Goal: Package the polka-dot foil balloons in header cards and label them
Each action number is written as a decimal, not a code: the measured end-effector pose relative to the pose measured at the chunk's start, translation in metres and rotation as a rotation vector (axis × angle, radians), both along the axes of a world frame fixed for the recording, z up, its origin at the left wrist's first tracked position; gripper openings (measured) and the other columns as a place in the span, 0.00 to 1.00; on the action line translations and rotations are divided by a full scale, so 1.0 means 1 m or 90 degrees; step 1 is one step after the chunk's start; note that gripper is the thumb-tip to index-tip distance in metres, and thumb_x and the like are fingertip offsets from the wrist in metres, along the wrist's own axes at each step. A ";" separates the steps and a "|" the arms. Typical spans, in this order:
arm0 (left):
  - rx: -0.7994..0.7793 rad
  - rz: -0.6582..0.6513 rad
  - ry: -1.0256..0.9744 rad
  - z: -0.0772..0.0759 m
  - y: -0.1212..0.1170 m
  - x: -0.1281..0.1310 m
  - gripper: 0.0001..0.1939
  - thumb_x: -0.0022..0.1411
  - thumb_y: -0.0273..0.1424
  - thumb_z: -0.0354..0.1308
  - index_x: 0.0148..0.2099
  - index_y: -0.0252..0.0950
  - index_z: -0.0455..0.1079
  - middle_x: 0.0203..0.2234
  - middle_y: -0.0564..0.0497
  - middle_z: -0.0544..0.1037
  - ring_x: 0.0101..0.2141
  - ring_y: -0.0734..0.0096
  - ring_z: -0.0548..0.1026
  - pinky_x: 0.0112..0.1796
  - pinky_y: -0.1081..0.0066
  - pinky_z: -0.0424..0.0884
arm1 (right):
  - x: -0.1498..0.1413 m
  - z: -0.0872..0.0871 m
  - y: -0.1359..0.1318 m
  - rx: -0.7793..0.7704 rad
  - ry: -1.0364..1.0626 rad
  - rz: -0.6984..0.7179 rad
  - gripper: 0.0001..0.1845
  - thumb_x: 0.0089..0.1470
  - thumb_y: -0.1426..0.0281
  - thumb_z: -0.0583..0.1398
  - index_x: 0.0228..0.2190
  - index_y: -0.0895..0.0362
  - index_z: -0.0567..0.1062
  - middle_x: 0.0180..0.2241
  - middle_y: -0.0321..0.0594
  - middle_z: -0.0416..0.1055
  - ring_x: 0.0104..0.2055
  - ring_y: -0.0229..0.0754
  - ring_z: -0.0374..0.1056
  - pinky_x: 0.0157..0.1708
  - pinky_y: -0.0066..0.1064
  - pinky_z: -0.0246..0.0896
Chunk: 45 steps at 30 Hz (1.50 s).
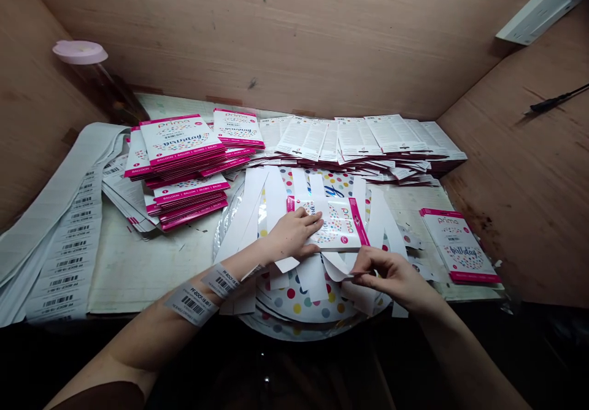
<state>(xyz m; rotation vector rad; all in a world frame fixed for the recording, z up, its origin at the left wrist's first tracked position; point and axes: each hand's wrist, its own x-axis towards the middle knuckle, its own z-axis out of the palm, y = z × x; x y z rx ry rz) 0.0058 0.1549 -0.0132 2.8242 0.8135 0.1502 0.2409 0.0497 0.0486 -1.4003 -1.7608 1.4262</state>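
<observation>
My left hand (293, 233) lies with fingers flat on a white and pink balloon header card (338, 223), pressing it down on the polka-dot foil balloons (299, 302) in the middle. My right hand (391, 273) pinches a curled white paper strip (335, 267) just below the card's near edge. Several white strips (257, 204) fan out over the balloons around the card. Two barcode stickers (202, 293) are stuck on my left forearm.
Stacks of pink cards (181, 146) stand at the back left, rows of face-down white cards (359, 137) at the back. A small card pile (458, 247) lies right. Barcode label sheets (69, 244) lie left. A pink-lidded jar (87, 69) and a power strip (543, 11) sit by the wooden walls.
</observation>
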 end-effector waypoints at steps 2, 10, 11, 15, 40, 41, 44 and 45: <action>0.012 -0.003 -0.011 -0.003 0.001 -0.001 0.31 0.62 0.47 0.56 0.62 0.34 0.63 0.62 0.44 0.64 0.50 0.49 0.67 0.50 0.56 0.65 | -0.003 0.009 0.010 -0.001 0.005 -0.008 0.12 0.52 0.59 0.66 0.27 0.55 0.78 0.30 0.39 0.71 0.34 0.41 0.67 0.36 0.33 0.62; -0.043 -0.050 -0.083 -0.013 0.012 -0.002 0.29 0.58 0.43 0.63 0.57 0.36 0.65 0.65 0.40 0.59 0.66 0.44 0.51 0.62 0.47 0.51 | -0.008 0.000 0.065 0.182 -0.039 -0.048 0.11 0.55 0.59 0.63 0.31 0.54 0.79 0.32 0.40 0.74 0.36 0.43 0.68 0.37 0.35 0.61; -0.069 -0.052 -0.100 -0.014 0.012 -0.003 0.29 0.58 0.42 0.63 0.58 0.37 0.63 0.64 0.40 0.61 0.65 0.46 0.53 0.63 0.48 0.50 | -0.009 -0.010 0.076 0.203 -0.031 -0.073 0.11 0.54 0.59 0.63 0.30 0.54 0.79 0.32 0.40 0.75 0.37 0.44 0.68 0.39 0.35 0.61; -0.141 -0.002 -0.176 -0.016 0.010 -0.003 0.43 0.54 0.40 0.67 0.65 0.35 0.50 0.59 0.38 0.68 0.60 0.52 0.65 0.64 0.50 0.49 | -0.016 -0.051 0.114 0.225 -0.030 -0.144 0.13 0.50 0.57 0.64 0.27 0.55 0.77 0.29 0.39 0.73 0.33 0.43 0.67 0.36 0.36 0.61; 0.001 0.004 -0.085 -0.009 0.008 -0.001 0.30 0.51 0.46 0.67 0.53 0.39 0.68 0.58 0.42 0.66 0.61 0.41 0.58 0.58 0.44 0.55 | -0.027 -0.083 0.130 0.325 -0.125 -0.244 0.14 0.50 0.58 0.64 0.25 0.56 0.72 0.31 0.38 0.64 0.29 0.39 0.61 0.32 0.35 0.61; 0.000 0.001 -0.080 -0.009 0.009 -0.001 0.32 0.51 0.48 0.66 0.54 0.39 0.68 0.58 0.42 0.67 0.61 0.42 0.59 0.59 0.45 0.55 | -0.028 -0.077 0.126 0.339 -0.126 -0.255 0.13 0.53 0.59 0.62 0.28 0.56 0.73 0.32 0.39 0.64 0.29 0.39 0.61 0.32 0.36 0.62; -0.013 -0.012 -0.073 -0.010 0.012 -0.001 0.33 0.51 0.49 0.66 0.54 0.38 0.68 0.55 0.42 0.70 0.59 0.46 0.63 0.58 0.52 0.59 | -0.036 -0.053 0.098 0.387 -0.113 -0.187 0.09 0.56 0.62 0.60 0.35 0.55 0.75 0.36 0.41 0.66 0.35 0.42 0.64 0.38 0.38 0.64; -0.013 -0.013 -0.074 -0.010 0.013 -0.001 0.33 0.50 0.49 0.67 0.54 0.37 0.68 0.54 0.42 0.71 0.58 0.48 0.64 0.58 0.54 0.60 | -0.042 -0.046 0.086 0.409 -0.105 -0.109 0.08 0.56 0.63 0.61 0.37 0.53 0.75 0.37 0.42 0.67 0.38 0.44 0.65 0.41 0.39 0.64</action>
